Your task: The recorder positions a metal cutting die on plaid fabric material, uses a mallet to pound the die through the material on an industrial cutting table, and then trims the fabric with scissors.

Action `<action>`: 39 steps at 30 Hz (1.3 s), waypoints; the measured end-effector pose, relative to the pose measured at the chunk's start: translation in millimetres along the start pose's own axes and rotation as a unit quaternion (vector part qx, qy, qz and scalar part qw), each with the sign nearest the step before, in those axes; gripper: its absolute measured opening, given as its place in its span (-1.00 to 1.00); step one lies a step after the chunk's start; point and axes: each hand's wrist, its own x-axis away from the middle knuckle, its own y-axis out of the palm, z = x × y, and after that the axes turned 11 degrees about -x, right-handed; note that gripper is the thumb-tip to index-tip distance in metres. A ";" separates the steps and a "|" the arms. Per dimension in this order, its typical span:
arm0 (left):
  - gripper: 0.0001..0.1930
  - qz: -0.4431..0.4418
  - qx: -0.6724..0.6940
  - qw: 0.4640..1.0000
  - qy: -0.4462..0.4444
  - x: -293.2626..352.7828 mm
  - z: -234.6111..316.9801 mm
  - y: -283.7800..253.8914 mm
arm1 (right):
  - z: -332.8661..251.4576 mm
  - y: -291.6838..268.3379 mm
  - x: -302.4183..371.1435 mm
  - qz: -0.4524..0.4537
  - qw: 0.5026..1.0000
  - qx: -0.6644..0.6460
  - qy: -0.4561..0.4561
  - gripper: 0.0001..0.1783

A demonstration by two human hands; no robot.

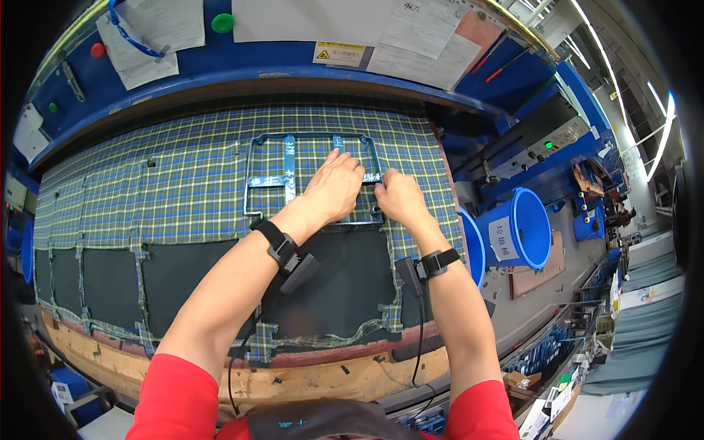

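A rectangular metal cutting die [289, 158] with blue crossbars and handwritten marks lies on plaid fabric [198, 161] in blue, olive and white. My left hand [336, 187] reaches over the die's right half, its fingers bent over the crossbars. At the die's right edge my right hand [403, 198] is closed, its fingers curled against the rim. The undersides of both hands' fingers are hidden. Toward me, rectangular openings cut from the fabric expose a dark surface [323, 271], with narrow plaid strips left between them.
Blue buckets [532, 227] stand right of the table. Behind them sits a control box [539, 147] with a green light. A blue machine beam [257, 79] spans the far side, with papers [418, 33] above. A wooden edge [315, 381] runs along my side. Cables hang from both wrist straps.
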 end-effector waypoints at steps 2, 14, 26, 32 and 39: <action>-0.69 -0.054 0.011 0.998 -0.009 -10.7 -1.8 4.2 | -6.0 -3.4 4.2 -0.011 0.999 0.019 -0.033 -0.64; -0.79 -0.003 -0.032 0.999 0.035 -26.4 1.6 0.7 | -1.0 -5.4 7.6 0.076 0.989 -0.003 -0.129 -0.79; -0.79 -0.005 -0.033 0.999 0.033 -27.0 2.1 0.8 | 58.2 8.4 11.4 0.116 0.963 0.103 -0.221 -0.52; -0.79 0.018 -0.016 1.000 0.010 -23.2 1.8 6.8 | 41.1 -8.7 6.7 0.188 0.968 -0.076 -0.147 -0.64; -0.66 0.079 0.069 0.994 -0.033 -4.8 -14.5 -5.1 | -55.2 0.7 33.2 0.175 0.960 -0.088 -0.199 -0.82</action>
